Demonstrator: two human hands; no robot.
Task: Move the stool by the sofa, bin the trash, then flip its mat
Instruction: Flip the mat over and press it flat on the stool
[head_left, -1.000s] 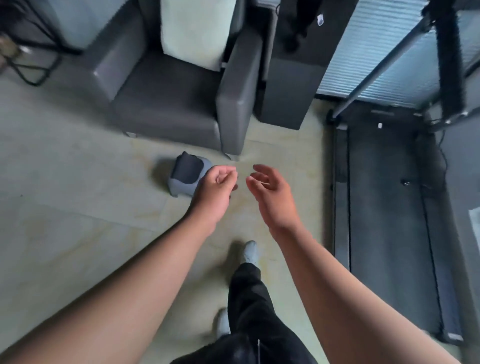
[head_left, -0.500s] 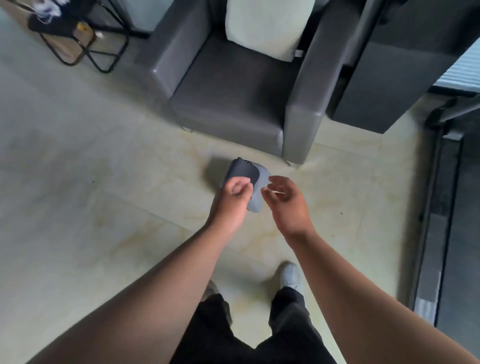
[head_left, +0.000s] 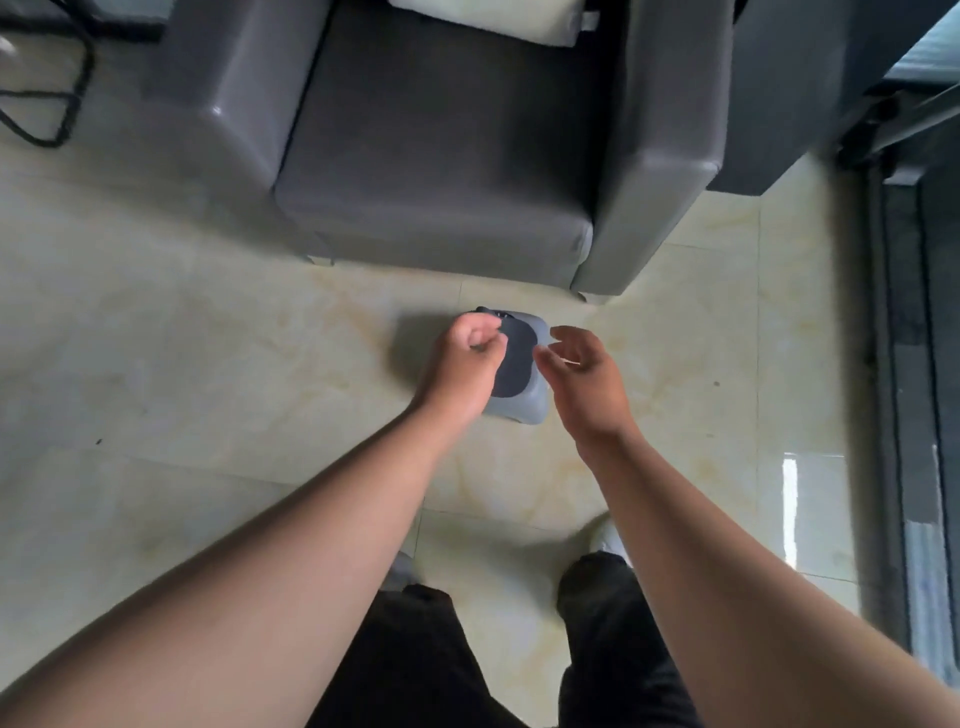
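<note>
A small grey stool (head_left: 524, 406) stands on the tiled floor just in front of the grey sofa chair (head_left: 431, 156). A dark mat (head_left: 511, 364) lies on the stool's top. My left hand (head_left: 462, 364) hovers over the stool's left side, curled into a fist, and hides that edge. My right hand (head_left: 587, 379) hangs over the stool's right side with its fingers loosely apart. A thin pale streak shows at its fingers; I cannot tell whether it is a scrap or a glint.
A pale cushion (head_left: 493, 15) leans on the sofa's back. A dark cabinet (head_left: 779, 104) stands right of the sofa, and a dark machine frame (head_left: 930, 312) runs along the right edge. Black wire legs (head_left: 52, 104) are at the top left. My feet (head_left: 608, 535) are below.
I have stepped closer and the view has tipped down, so the sofa and stool now sit nearer and more central. Both hands have come over the stool's top.
</note>
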